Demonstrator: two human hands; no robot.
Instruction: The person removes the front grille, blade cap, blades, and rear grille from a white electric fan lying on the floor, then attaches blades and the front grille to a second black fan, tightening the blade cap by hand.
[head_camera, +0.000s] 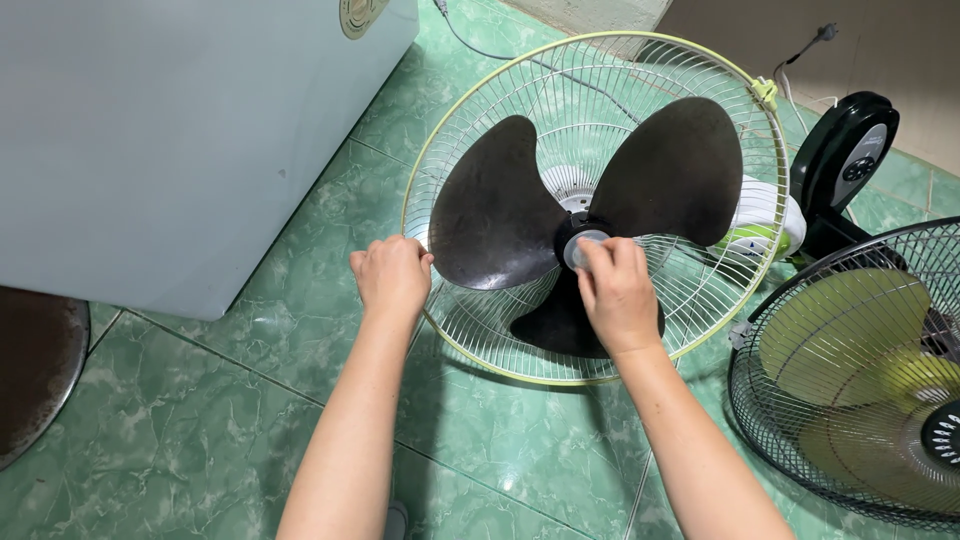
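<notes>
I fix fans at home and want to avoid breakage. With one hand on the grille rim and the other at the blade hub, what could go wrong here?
1. The right hand grips the small cap at the hub; it might slip or drop onto the tiled floor.
2. The left hand steadies only the rear grille rim, so the fan could tip or twist.
3. The dark blade may turn with the cap.

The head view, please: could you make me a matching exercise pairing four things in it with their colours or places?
Things:
1. blade
2. guard
3. left hand
4. right hand

Descriptions:
A. on the hub cap
B. pale wire with yellow-green rim
C. dark brown, three lobes
D. on the guard's left rim

Pairs: 1-C, 2-B, 3-D, 4-A
</notes>
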